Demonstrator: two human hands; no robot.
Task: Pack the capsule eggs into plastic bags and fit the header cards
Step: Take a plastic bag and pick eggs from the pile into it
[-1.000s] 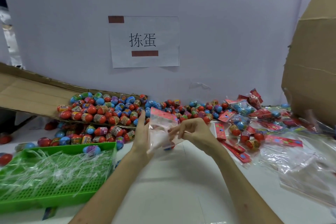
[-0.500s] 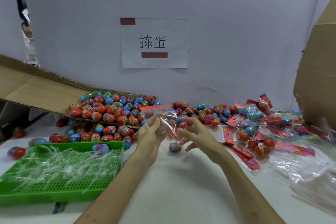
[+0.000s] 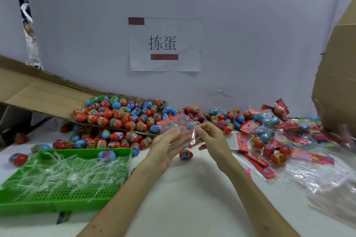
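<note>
A clear plastic bag [image 3: 178,131] with a red header card [image 3: 170,119] along its top hangs tilted between my hands, above the white table [image 3: 192,198]. My left hand [image 3: 166,147] lies palm up with straight fingers under the bag. At the bag's right edge, my right hand [image 3: 210,136] pinches the film between thumb and fingertips. One red capsule egg [image 3: 185,155] lies on the table just below the hands. A big pile of red and blue capsule eggs [image 3: 119,115] covers a cardboard flap behind them.
A green perforated tray [image 3: 63,196] with clear plastic strips sits at the front left. Filled bags [image 3: 267,119], loose red header cards [image 3: 257,161] and empty clear bags [image 3: 327,184] crowd the right. A cardboard box [image 3: 339,67] stands at the far right.
The bag went from upright to tilted between my hands. My left hand let go of its grip and flattened beneath it, while the right hand moved to pinch the bag's right edge.
</note>
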